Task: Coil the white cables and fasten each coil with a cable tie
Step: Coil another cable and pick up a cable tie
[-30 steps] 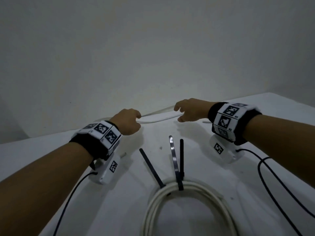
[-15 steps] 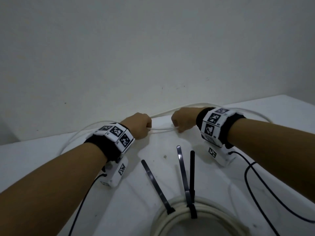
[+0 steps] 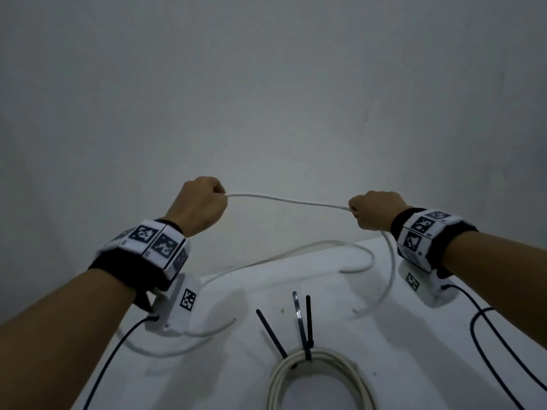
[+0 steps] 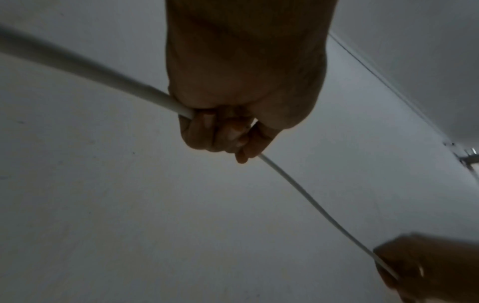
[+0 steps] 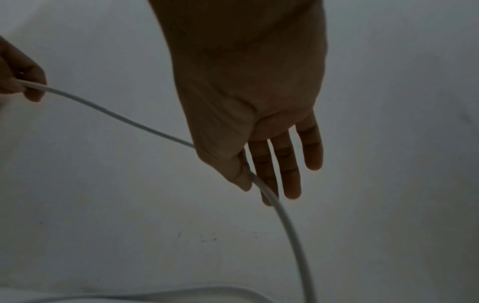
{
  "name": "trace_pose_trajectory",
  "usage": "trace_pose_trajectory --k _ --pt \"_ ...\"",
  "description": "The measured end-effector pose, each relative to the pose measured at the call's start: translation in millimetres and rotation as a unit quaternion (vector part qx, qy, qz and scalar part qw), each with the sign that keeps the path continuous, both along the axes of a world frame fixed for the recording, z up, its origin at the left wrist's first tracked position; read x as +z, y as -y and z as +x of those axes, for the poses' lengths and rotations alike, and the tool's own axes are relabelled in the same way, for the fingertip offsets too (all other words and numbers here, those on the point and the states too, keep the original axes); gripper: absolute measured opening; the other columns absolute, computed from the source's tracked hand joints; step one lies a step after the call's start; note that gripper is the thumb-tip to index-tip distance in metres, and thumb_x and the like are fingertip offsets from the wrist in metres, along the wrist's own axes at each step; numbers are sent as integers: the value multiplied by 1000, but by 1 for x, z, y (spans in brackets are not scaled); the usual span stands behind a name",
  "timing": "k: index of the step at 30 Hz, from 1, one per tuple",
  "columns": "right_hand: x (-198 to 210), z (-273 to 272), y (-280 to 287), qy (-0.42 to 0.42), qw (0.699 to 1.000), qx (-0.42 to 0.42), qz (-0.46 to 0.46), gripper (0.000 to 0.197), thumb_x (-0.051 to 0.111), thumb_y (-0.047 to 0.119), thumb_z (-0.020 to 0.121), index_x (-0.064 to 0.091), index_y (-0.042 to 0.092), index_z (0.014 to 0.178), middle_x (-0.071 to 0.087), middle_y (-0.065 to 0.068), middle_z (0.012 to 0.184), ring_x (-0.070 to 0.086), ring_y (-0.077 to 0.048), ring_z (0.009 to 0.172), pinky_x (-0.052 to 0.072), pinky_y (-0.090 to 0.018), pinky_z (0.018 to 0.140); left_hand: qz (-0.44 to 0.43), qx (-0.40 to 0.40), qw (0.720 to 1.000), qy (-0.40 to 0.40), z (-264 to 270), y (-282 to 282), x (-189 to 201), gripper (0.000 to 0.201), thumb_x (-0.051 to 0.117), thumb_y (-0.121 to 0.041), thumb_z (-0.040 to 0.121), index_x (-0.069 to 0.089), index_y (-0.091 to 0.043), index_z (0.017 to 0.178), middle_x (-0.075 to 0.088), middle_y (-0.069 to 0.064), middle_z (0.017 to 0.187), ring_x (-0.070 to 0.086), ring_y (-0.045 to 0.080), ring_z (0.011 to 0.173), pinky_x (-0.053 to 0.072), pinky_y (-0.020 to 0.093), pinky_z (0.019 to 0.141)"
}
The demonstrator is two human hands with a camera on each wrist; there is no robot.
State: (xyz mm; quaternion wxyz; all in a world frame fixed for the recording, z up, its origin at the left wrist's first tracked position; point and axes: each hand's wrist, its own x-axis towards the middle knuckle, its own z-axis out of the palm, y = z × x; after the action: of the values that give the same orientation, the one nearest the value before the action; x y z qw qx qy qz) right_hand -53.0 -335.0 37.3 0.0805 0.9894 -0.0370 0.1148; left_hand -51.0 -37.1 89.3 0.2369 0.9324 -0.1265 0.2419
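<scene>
A loose white cable [image 3: 284,199] stretches in the air between my two raised hands. My left hand [image 3: 204,204] grips it in a fist, as the left wrist view shows [image 4: 220,133]. My right hand [image 3: 368,214] pinches it between thumb and index finger [image 5: 250,180], the other fingers straight. From the right hand the cable drops to the table and loops back along it [image 3: 325,245]. A coiled white cable [image 3: 313,377] lies at the near edge with black cable ties [image 3: 301,324] sticking up from it. One more tie [image 3: 270,332] lies beside them.
The white table [image 3: 242,291] ends at a plain grey wall [image 3: 266,113] close behind the hands. Black wires [image 3: 488,335] trail from the wrist cameras across the table on both sides. A slack cable loop [image 3: 177,350] lies under my left wrist.
Both hands have risen off the table and moved apart. The white cable between them, short and low before, now spans a long stretch in the air.
</scene>
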Motion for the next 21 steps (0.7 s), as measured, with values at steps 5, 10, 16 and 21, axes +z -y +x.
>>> trace_pose_trajectory --k 5,10,16,21 --pt "34 -71 8 -13 994 -29 108 13 38 15 94 50 10 93 56 -5 82 51 -17 55 38 -23 49 -197 -9 980 -21 -73 -15 38 26 54 -26 93 63 -7 77 46 5 62 37 19 51 28 24 47" --pt "55 -145 -1 -21 907 43 419 24 39 16 99 52 -4 99 65 -26 86 66 -34 61 57 -37 47 -293 -75 950 -74 -148 -26 41 34 48 -30 100 54 -7 76 47 7 66 43 18 52 37 24 41" --pt "51 -226 -40 21 729 140 669 18 39 13 100 48 2 89 57 -21 74 63 -31 55 56 -33 45 -427 -120 890 -101 -220 -30 0 27 39 -27 103 49 -8 87 63 17 99 64 29 86 57 44 67" --pt "22 -265 -95 11 582 139 801 16 41 11 99 46 4 86 55 -23 76 66 -26 45 57 -32 44 -538 -112 831 -82 -251 -27 -49 23 39 -29 103 48 -13 90 60 14 109 64 30 95 56 44 76"
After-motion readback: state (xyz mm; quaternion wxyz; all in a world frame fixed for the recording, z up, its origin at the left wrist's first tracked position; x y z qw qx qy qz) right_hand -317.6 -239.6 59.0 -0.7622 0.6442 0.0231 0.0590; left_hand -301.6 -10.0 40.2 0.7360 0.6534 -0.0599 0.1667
